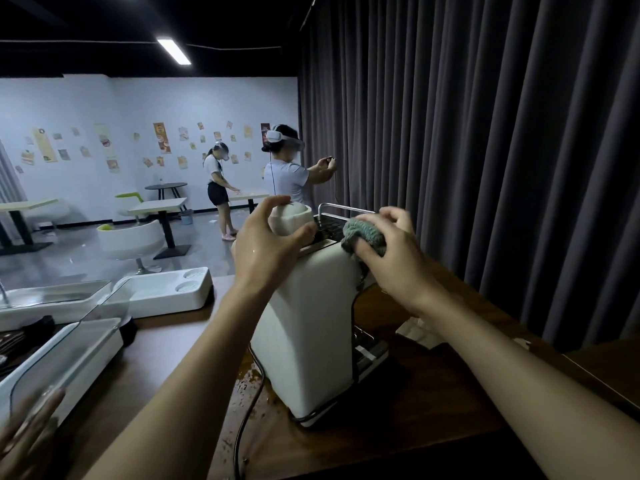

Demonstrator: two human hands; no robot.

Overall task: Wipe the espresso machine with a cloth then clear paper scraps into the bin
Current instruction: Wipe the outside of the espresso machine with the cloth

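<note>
The white espresso machine point(311, 327) stands on the brown counter point(433, 393), its back toward me. A white cup point(292, 218) sits on its top. My left hand point(266, 247) curves round that cup, forefinger over the rim and thumb at the front. At the top right edge of the machine, my right hand point(394, 251) grips a bunched grey-green cloth point(360, 233) and presses it down. Paper scraps point(420, 332) lie on the counter to the right of the machine, with a smaller scrap point(523, 342) near the curtain.
A black cable point(247, 407) trails from the machine across brown spill spots point(254, 374). White trays point(69, 355) and a white holder point(166, 294) fill the left. Another hand point(27, 434) shows bottom left. Dark curtain point(485, 150) behind. A blue bucket point(187, 217) stands far off; two people beyond.
</note>
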